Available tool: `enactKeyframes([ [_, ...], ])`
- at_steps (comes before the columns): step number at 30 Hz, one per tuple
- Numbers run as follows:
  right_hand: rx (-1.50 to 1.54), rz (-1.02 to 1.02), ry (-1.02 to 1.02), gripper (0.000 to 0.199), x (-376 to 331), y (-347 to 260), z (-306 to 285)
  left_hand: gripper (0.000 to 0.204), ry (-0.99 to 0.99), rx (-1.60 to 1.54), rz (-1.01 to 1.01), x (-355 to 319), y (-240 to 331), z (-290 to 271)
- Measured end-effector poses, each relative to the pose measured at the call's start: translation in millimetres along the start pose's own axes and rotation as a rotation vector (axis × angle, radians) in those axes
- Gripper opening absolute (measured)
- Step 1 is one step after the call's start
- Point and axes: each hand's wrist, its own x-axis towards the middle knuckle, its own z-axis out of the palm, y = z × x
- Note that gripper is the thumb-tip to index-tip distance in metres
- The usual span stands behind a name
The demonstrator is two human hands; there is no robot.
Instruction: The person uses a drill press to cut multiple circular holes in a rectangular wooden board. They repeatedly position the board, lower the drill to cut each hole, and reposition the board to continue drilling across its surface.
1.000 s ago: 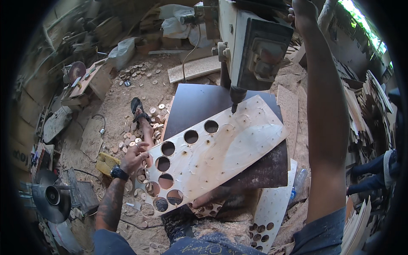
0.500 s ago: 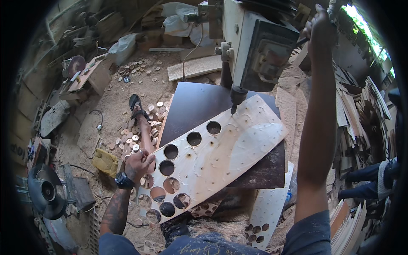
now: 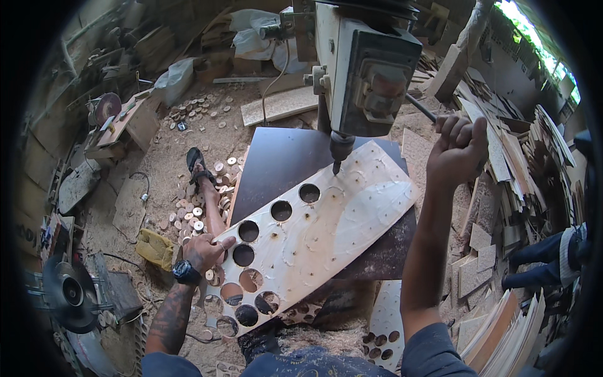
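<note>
Across the dark table (image 3: 276, 157) of a drill press (image 3: 370, 75) lies a pale plywood board (image 3: 314, 232), set at a slant, with several round holes along its left part and small dark marks over the rest. My left hand (image 3: 204, 251), wearing a watch, grips the board's left edge with the thumb on top. At the right, my right hand (image 3: 460, 147) is closed round the end of the press lever (image 3: 422, 108). The drill chuck (image 3: 341, 146) stands over the board's far edge, its bit tip at or just above the wood; contact is unclear.
Cut wooden discs (image 3: 188, 213) lie on the dusty floor by my foot (image 3: 202, 173). A fan (image 3: 70, 292) stands at the left, near a yellow block (image 3: 155, 248). Wood offcuts (image 3: 502, 157) pile up at the right, where another person's legs (image 3: 540, 257) show.
My right hand has come down and nearer with the lever, and the chuck and bit sit slightly lower against the board. My left hand keeps its hold on the board's edge.
</note>
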Motion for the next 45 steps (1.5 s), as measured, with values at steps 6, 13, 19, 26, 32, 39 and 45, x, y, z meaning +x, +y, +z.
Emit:
enactKeyframes([
  [6,-0.043,0.007,0.014,0.048,-21,0,-9,0.073,0.011,0.020,0.003,0,1,1],
  [13,-0.096,0.039,0.055,0.047,-37,1,-17,0.070,0.003,0.041,-0.011,0,3,-1],
  [19,-0.075,0.054,0.081,0.044,-45,3,-19,0.069,0.024,0.069,-0.013,-5,12,-5],
  [26,-0.046,0.060,0.063,0.044,-45,1,-18,0.070,-0.029,0.045,-0.059,-3,13,-8],
  [32,-0.044,0.029,0.113,0.049,-35,0,-5,0.066,0.112,0.039,0.005,-5,12,-3],
  [39,-0.038,-0.002,0.129,0.050,-17,-1,9,0.075,0.007,0.041,-0.055,-2,11,-2],
  [45,-0.225,0.097,0.154,0.042,52,2,35,0.078,0.036,0.054,0.001,0,3,5],
])
